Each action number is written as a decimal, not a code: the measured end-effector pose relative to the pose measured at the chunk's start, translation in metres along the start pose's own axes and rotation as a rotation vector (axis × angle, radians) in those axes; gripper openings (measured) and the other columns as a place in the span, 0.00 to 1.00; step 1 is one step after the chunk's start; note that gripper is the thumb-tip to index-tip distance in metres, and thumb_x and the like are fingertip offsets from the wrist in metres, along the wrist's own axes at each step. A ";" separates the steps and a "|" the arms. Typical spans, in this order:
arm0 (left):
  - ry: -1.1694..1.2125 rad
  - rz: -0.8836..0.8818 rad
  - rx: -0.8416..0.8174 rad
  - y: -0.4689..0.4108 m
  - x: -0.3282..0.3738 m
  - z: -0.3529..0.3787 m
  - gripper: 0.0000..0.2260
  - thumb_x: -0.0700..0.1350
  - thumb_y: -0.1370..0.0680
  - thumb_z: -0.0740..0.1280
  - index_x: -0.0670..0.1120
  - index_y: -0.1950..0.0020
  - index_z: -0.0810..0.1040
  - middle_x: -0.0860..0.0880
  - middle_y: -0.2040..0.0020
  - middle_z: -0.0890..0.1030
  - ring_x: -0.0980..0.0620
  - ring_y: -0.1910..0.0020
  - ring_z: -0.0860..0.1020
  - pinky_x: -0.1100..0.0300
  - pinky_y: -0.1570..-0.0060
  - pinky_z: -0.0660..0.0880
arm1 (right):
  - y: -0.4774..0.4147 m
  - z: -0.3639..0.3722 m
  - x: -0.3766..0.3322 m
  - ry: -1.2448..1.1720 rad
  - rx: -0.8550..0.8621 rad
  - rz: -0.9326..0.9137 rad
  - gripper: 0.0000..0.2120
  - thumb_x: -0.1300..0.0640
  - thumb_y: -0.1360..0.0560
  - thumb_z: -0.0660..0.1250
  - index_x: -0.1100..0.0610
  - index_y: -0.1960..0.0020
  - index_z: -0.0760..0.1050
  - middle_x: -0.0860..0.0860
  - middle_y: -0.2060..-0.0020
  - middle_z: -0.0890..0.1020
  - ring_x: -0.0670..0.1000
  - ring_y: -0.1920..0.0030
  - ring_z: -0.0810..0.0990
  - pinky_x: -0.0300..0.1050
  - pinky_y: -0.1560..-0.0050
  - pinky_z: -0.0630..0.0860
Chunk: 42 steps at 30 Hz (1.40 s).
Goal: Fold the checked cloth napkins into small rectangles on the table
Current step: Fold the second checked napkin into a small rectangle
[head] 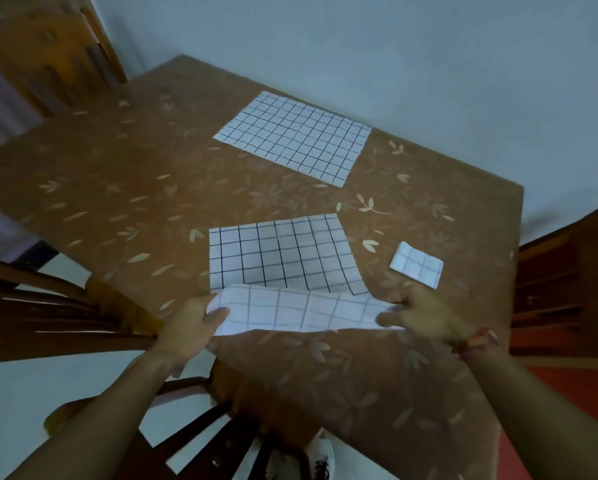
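A white napkin with a black grid [280,258] lies in front of me on the table [117,188]. Its near edge is lifted and turned over toward the far side. My left hand [193,323] pinches the near left corner, thumb on top. At the near right corner my right hand [425,317] pinches the cloth the same way. A second checked napkin [294,136] lies flat and unfolded at the far side. To the right sits a third one, folded into a small rectangle [417,265].
The table wears a brown cloth with pale leaf prints. Wooden chairs stand at the left [48,306], the far left [58,53] and the right [560,289]. A pale wall rises behind the table. My shoe [322,459] shows below.
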<state>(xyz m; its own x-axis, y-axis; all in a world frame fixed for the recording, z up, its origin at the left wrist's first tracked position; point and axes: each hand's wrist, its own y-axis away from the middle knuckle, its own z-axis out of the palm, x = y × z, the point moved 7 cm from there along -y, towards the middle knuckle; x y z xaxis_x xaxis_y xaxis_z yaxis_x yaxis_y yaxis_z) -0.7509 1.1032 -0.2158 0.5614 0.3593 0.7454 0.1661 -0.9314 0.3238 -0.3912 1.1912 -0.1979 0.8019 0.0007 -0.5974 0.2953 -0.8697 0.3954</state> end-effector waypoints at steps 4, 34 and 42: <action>0.072 0.016 -0.099 0.006 -0.004 0.000 0.08 0.43 0.21 0.67 0.57 0.51 0.81 0.56 0.57 0.84 0.56 0.54 0.81 0.63 0.56 0.75 | 0.006 0.000 0.015 -0.186 -0.067 0.014 0.19 0.48 0.36 0.76 0.65 0.62 0.80 0.51 0.59 0.84 0.42 0.51 0.80 0.54 0.48 0.77; 0.132 -0.265 0.140 -0.075 -0.041 0.044 0.02 0.44 0.27 0.72 0.50 0.57 0.81 0.50 0.62 0.83 0.49 0.60 0.82 0.53 0.60 0.79 | -0.020 0.073 0.110 -0.380 0.310 0.576 0.07 0.49 0.30 0.74 0.50 0.63 0.79 0.46 0.64 0.82 0.50 0.57 0.82 0.41 0.56 0.75; 0.053 -0.278 0.118 -0.068 -0.051 0.050 0.06 0.39 0.29 0.71 0.49 0.54 0.80 0.50 0.61 0.83 0.49 0.61 0.81 0.55 0.62 0.78 | -0.018 0.087 0.119 -0.321 0.234 0.637 0.08 0.50 0.31 0.74 0.55 0.59 0.82 0.49 0.62 0.83 0.48 0.60 0.81 0.38 0.64 0.75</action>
<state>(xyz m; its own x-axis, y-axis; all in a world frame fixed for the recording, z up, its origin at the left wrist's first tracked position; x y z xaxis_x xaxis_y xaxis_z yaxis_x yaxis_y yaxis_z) -0.7508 1.1453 -0.3049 0.4388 0.6007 0.6683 0.4021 -0.7963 0.4519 -0.3463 1.1635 -0.3368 0.5797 -0.6506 -0.4906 -0.3219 -0.7360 0.5956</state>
